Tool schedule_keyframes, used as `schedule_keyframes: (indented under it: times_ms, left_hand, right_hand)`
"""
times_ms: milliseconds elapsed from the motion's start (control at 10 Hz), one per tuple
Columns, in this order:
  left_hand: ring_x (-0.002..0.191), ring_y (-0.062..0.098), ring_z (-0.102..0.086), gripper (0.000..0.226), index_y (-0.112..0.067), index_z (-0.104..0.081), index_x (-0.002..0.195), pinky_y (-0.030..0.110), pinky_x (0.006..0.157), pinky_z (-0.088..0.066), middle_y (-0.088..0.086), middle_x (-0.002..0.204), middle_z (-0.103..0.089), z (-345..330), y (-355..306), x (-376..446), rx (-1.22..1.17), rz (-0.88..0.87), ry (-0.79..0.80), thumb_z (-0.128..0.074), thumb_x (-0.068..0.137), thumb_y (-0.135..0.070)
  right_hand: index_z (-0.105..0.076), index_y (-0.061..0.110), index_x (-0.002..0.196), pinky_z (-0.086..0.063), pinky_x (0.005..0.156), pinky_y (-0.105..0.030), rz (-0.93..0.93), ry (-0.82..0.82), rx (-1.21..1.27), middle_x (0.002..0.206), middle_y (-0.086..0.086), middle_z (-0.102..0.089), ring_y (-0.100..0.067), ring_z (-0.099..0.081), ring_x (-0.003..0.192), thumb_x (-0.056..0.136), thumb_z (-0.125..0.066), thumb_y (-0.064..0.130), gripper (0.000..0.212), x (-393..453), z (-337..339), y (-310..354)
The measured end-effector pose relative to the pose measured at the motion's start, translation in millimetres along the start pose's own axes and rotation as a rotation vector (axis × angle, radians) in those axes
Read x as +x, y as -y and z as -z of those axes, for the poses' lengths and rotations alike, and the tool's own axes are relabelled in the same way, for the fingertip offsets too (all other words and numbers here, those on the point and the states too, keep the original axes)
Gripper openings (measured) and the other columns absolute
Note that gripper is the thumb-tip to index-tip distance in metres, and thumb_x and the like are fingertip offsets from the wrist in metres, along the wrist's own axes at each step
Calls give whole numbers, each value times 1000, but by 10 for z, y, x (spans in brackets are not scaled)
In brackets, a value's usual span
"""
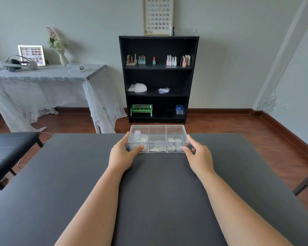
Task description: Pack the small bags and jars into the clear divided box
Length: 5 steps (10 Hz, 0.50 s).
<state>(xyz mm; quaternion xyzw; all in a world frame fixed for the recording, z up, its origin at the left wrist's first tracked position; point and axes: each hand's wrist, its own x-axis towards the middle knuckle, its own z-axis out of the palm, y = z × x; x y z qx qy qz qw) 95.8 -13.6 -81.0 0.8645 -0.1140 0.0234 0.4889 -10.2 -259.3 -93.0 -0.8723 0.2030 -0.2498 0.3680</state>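
Observation:
The clear divided box (157,129) sits near the far edge of the dark table (60,174), straight ahead of me. Its left section holds a small white bottle and a labelled bag (140,139). Small bags (158,148) lie in the middle section. Several small round jars (174,144) fill the right section. My left hand (122,153) grips the box's left end, thumb on the front wall. My right hand (198,155) grips the right end the same way. The box looks slightly raised or tilted; I cannot tell which.
A black bookshelf (158,77) with nail polish bottles stands against the wall beyond the table. A lace-covered side table (43,77) is at the back left. A black chair (9,148) sits beside the table's left edge.

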Motion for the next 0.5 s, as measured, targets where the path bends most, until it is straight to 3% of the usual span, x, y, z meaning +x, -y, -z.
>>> schedule_keyframes:
  times_ms: [200,400,500]
  left_hand:
    - [127,20,-49,84,-37,-29,148,46,98,-48,-7,138,-56,-51,-6,4,73,-22,29,-68,78,-59]
    - [144,27,-20,109,-27,-2,154,50,111,-31,-3,159,-22,291,15,-363,181,28,-40,-60,74,-72]
    - [145,23,-19,107,-27,2,154,47,112,-31,-3,160,-20,250,72,-477,232,10,8,-61,77,-68]
  right_hand:
    - [-39,34,145,-44,82,-28,-5,25,-8,124,5,-64,-13,-54,102,93,-60,32,56,-4,-6,-18]
    - [-28,33,149,-41,89,-29,7,-2,135,134,9,-56,-16,-53,114,91,-62,25,68,-344,14,173]
    - [-43,34,140,-41,86,-28,-71,-77,229,129,10,-56,-11,-52,108,90,-61,23,54,-423,139,80]
